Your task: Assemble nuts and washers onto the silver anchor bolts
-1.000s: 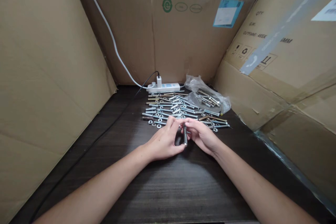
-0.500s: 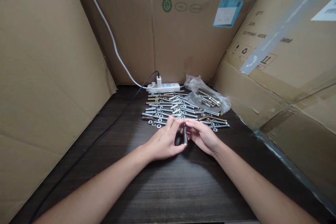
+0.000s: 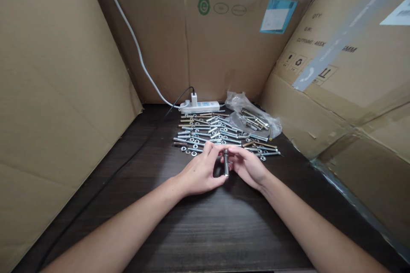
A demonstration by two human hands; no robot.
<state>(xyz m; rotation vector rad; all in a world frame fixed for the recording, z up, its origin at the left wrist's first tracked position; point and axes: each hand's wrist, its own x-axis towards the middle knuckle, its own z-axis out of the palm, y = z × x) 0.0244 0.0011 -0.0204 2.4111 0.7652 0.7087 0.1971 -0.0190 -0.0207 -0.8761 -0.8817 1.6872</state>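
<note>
A short metal expansion bolt (image 3: 226, 164) stands nearly upright between my two hands, above the dark table. The thumb of my left hand (image 3: 200, 172) presses at its lower end while the fingers arch over toward its top. At the upper end, near the nut, the fingertips of my right hand (image 3: 248, 167) close in on the bolt; some of its fingers are hidden behind it. Just beyond my hands lie rows of loose expansion bolts (image 3: 208, 130) with sleeves, nuts and washers, silvery and brassy. One nut (image 3: 183, 149) lies at the near left of these rows.
A white power strip (image 3: 200, 106) with a plugged-in adapter sits at the back. Beside it, a clear plastic bag (image 3: 238, 101) has more bolts. A black cable (image 3: 128, 158) crosses the dark table (image 3: 205, 230) on the left. Cardboard walls (image 3: 224, 51) enclose three sides.
The top of the bolt with its nut shows a little more between my fingertips. My right fingers have shifted slightly; both arms stay almost in place.
</note>
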